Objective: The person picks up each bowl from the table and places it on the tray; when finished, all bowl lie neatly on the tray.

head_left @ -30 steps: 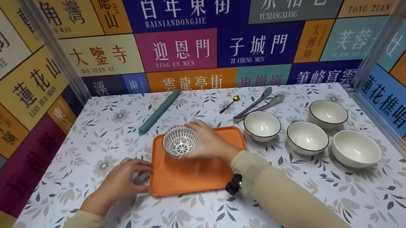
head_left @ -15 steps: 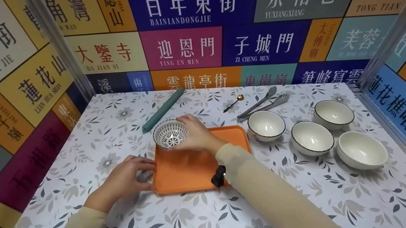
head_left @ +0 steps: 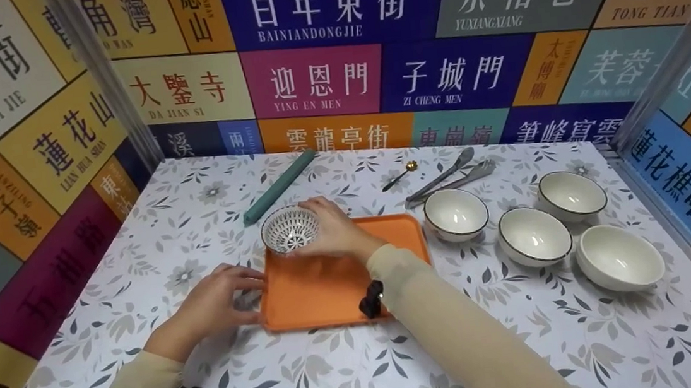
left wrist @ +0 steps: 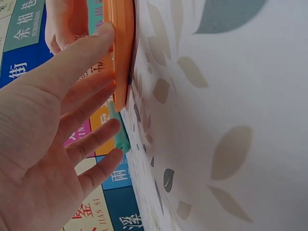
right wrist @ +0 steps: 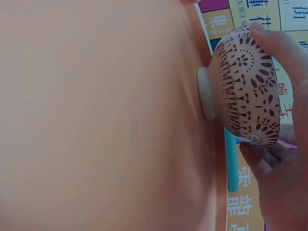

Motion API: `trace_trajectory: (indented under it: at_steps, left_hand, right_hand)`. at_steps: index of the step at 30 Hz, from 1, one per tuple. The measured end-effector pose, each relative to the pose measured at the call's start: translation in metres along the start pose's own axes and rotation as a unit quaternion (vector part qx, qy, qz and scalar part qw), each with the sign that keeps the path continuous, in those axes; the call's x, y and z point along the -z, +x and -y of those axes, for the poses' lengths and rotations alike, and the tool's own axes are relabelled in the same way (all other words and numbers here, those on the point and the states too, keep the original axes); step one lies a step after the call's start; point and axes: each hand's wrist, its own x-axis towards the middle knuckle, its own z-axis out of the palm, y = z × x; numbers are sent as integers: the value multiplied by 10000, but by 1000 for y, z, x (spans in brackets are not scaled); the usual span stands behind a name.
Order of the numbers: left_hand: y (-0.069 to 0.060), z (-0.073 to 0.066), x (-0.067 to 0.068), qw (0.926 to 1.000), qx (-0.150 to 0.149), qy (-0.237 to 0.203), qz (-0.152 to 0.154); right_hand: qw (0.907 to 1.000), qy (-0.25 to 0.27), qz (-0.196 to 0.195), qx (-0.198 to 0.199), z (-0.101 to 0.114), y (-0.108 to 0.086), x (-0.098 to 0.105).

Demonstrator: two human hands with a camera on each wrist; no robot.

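My right hand [head_left: 336,230] grips a small patterned bowl [head_left: 290,231] by its right side, fingers at the far rim and thumb at the near side. The bowl stands upright at the far left corner of an orange tray [head_left: 330,294]. Dark floral print covers its outside [right wrist: 250,82] in the right wrist view. Whether its foot rests on the tray or hovers just above, I cannot tell. My left hand [head_left: 213,305] is at the tray's left edge, with thumb and fingertips touching the rim [left wrist: 122,53] and the other fingers spread.
Several white bowls stand right of the tray, among them a dark-rimmed bowl [head_left: 456,215] close by and a larger plain bowl [head_left: 621,256]. Behind lie a grey spoon [head_left: 445,175], a grey fork [head_left: 464,176], a small gold-ended spoon [head_left: 401,176] and a green rolled cloth-like item [head_left: 279,187].
My right hand has carried the patterned bowl left and back, from over the tray to its far left corner. In the last half second it has barely moved. My left hand stays at the edge.
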Motion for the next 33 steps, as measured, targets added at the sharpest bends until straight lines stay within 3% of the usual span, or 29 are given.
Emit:
trace_trajectory:
  at_steps: [13, 23, 33]
  left_hand:
    - [-3, -4, 1, 9999, 161, -13, 13]
    - [-5, -3, -2, 9999, 129, 7, 21]
    - [-2, -3, -1, 9998, -26, 189, -44]
  right_hand:
    - [9999, 122, 53, 65, -10, -29, 21]
    - [9999, 130, 92, -51, -22, -69, 54]
    - [9993, -183, -274, 189, -34, -104, 98]
